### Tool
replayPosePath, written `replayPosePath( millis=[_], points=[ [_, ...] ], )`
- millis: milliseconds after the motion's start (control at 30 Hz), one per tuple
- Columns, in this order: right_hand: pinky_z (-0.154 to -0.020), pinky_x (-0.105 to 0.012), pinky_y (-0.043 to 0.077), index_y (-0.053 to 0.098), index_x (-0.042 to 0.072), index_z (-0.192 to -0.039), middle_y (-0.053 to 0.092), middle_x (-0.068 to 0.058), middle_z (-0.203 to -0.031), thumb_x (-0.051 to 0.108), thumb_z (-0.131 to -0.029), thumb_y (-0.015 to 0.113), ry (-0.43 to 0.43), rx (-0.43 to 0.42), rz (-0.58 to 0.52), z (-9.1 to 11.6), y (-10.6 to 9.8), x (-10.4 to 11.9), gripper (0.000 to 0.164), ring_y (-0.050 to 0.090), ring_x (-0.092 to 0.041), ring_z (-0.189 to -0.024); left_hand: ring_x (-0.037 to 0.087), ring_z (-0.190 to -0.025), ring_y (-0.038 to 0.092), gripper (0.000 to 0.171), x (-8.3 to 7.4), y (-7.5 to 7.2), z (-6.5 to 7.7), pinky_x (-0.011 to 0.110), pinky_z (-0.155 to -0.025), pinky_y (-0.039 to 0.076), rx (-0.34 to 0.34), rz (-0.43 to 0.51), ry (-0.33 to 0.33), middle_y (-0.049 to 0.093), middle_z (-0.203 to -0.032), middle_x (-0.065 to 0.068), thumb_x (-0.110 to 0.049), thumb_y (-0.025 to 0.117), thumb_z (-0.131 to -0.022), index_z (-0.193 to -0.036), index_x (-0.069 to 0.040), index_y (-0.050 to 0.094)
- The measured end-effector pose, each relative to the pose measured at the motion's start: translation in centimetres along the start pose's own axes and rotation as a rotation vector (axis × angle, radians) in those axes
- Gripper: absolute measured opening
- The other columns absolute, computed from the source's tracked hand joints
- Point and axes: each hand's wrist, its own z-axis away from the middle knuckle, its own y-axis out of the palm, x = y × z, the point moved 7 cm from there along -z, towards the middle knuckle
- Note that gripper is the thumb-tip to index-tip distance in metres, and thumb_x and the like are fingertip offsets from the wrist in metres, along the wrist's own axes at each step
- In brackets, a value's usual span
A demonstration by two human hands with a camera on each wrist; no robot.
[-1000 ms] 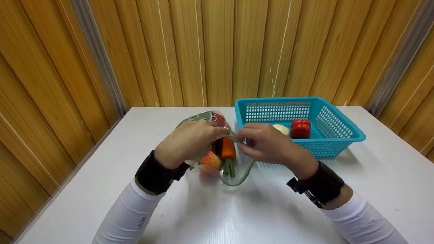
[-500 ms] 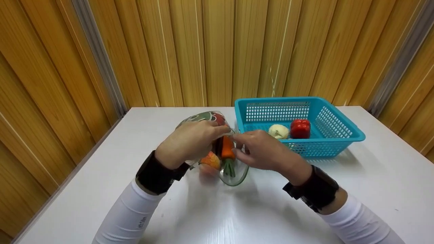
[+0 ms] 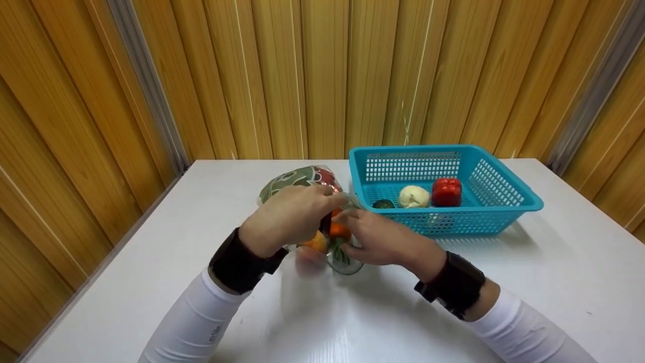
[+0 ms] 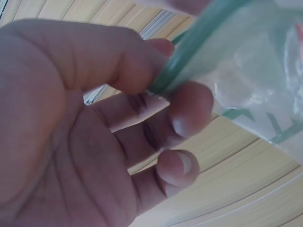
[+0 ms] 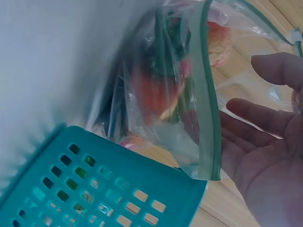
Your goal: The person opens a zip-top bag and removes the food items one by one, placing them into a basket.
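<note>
A clear zip bag (image 3: 289, 177) with green and red print lies on the table, its mouth edged by a green zip strip (image 5: 213, 109). Through the film I see a carrot (image 3: 340, 232) with green leaf stalks and a yellow-orange round fruit (image 3: 317, 242). My left hand (image 3: 292, 214) pinches the bag's edge between thumb and forefinger; the left wrist view shows the green strip (image 4: 182, 59) there. At the mouth, my right hand (image 3: 388, 238) has its fingers extended, partly behind the film in the right wrist view, with thumb apart.
Right of the bag stands a turquoise plastic basket (image 3: 509, 207). It contains a red bell pepper (image 3: 446, 192), a whitish round vegetable (image 3: 414, 196) and a dark green item (image 3: 384, 203). Wood-patterned panels (image 3: 322, 75) rise behind the white table (image 3: 403, 322).
My right hand has let go of the bag's edge, moved left and down, and spread its fingers at the mouth. The left hand keeps its hold, and the basket's dark green item has come into sight.
</note>
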Motion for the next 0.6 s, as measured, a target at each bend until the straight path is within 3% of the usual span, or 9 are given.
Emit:
replayPosePath(
  millis=[167,367,500,600],
  points=[
    [-0.104,-0.040,0.050,0.043,0.013,-0.148,0.042,-0.005,-0.148,0.025,-0.095,0.064,-0.064,0.029,0.086,-0.4,1.7,-0.1,0.059,0.049,-0.022,-0.129,0.019,-0.081,0.066,0.031,-0.7,0.3,-0.1,0.034,-0.066,0.058,-0.035,-0.011,0.031,0.068,-0.093,0.003,0.004,0.072,-0.082,-0.105,-0.017,0.069],
    [-0.110,-0.043,0.045,0.036,0.022,-0.151,0.027,-0.006,-0.155,0.039,-0.100,0.058,-0.064,0.051,0.180,-0.7,3.6,-0.9,0.059,0.033,-0.026,-0.141,0.018,-0.086,0.068,0.034,-1.3,0.6,-0.1,0.034,-0.073,0.060,-0.011,-0.021,0.033,0.072,-0.099,0.003,-0.003,0.075,-0.085,-0.115,-0.019,0.073],
    [-0.107,-0.042,0.047,0.040,0.023,-0.147,0.028,-0.009,-0.154,0.042,-0.099,0.058,-0.097,0.035,0.238,-0.7,4.0,-0.7,0.055,0.032,-0.030,-0.141,0.019,-0.093,0.069,0.040,-1.4,0.6,-0.1,0.035,-0.078,0.060,0.014,-0.014,0.032,0.072,-0.108,0.003,-0.006,0.080,-0.082,-0.119,-0.018,0.072],
    [-0.100,-0.040,0.053,0.052,0.021,-0.140,0.033,-0.011,-0.150,0.040,-0.098,0.062,-0.122,0.032,0.282,-0.7,4.1,-0.4,0.048,0.039,-0.035,-0.134,0.019,-0.093,0.068,0.046,-1.4,0.6,-0.1,0.037,-0.079,0.060,0.016,-0.004,0.026,0.071,-0.109,0.002,-0.006,0.080,-0.080,-0.122,-0.022,0.070]
  ],
)
